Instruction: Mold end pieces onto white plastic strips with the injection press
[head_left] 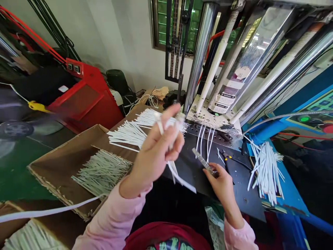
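Note:
My left hand (156, 147) is raised at the centre, its fingers closed round a few short white cables (183, 181). Their lower ends hang out below the palm, and blur hides the tops near the fingertips. Lower right, my right hand (221, 180) grips one end of a narrow metal bar (201, 160) between thumb and fingers. That bar slants up and left over the dark worktop (187, 172). Just beyond it, several white cables (205, 140) run out from under the press (215, 119).
Heaped white cables (127, 133) lie left of the press. A cardboard box (59, 163) holds more. Pliers (234, 159) rest on the worktop, beside another cable bundle (267, 170) at right. A blurred fan (18, 128) and red machine (83, 97) stand at left.

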`<state>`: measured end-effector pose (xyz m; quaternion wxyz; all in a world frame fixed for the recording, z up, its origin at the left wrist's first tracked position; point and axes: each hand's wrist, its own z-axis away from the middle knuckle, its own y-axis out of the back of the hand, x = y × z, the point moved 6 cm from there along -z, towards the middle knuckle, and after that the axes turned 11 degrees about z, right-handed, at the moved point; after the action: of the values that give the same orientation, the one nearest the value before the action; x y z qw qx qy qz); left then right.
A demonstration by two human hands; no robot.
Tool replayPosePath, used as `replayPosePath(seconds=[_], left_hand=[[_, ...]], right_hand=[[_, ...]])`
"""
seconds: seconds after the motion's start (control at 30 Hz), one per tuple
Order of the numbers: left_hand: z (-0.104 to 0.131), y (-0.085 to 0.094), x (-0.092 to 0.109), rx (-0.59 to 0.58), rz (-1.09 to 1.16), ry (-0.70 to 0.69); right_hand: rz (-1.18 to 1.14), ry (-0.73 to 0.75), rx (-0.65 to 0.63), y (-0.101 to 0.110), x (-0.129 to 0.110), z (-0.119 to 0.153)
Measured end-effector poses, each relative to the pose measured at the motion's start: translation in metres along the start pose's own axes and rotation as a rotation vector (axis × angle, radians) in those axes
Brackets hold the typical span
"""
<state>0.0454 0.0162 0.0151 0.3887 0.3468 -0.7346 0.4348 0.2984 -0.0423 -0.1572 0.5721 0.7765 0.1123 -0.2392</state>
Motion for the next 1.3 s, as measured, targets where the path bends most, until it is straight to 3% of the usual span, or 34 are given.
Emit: replayPosePath(seconds=[0.1,0.17,0.23,0.3,0.37,0.43,0.53,0.63,0.73,0.9,1.1,1.2,1.3], left_hand=[[-0.02,0.006,0.056,-0.015,-0.332,-0.362],[-0.031,0.01,0.06,-0.104,-0.619,-0.462],[-0.043,0.027,0.035,-0.197,-0.897,-0.439],[-0.051,0.057,-0.009,-0.255,-1.071,-0.339],[-0.05,0.091,-0.059,-0.333,-1.153,-0.167],[-0.041,0.123,-0.097,-0.34,-1.186,-0.019],[-0.023,0.146,-0.125,-0.351,-1.228,0.16],[-0.026,0.136,-0.125,-0.385,-1.225,0.206],[-0.053,0.113,-0.121,-0.347,-1.268,0.14],[-0.092,0.099,-0.148,-0.404,-1.444,0.209],[-0.09,0.111,-0.155,-0.476,-1.418,0.203],[-0.089,0.098,-0.159,-0.551,-1.355,0.098],[-0.088,0.082,-0.172,-0.632,-1.322,0.028]], right_hand=[[0.069,0.177,-0.055,-0.017,-0.022,0.008],[0.116,0.248,-0.061,-0.023,-0.031,0.009],[0.124,0.285,-0.072,-0.024,-0.035,0.007],[0.091,0.283,-0.131,-0.023,-0.037,0.001],[0.05,0.273,-0.21,-0.02,-0.038,-0.009],[0.025,0.287,-0.244,-0.016,-0.042,-0.026],[0.026,0.322,-0.223,-0.018,-0.051,-0.061],[0.088,0.357,-0.227,-0.037,-0.07,-0.101],[0.186,0.367,-0.254,-0.068,-0.095,-0.131],[0.258,0.327,-0.267,-0.101,-0.116,-0.15],[0.188,0.39,-0.401,-0.089,-0.09,-0.141],[0.18,0.361,-0.399,-0.083,-0.077,-0.143],[0.181,0.357,-0.409,-0.089,-0.078,-0.142]])
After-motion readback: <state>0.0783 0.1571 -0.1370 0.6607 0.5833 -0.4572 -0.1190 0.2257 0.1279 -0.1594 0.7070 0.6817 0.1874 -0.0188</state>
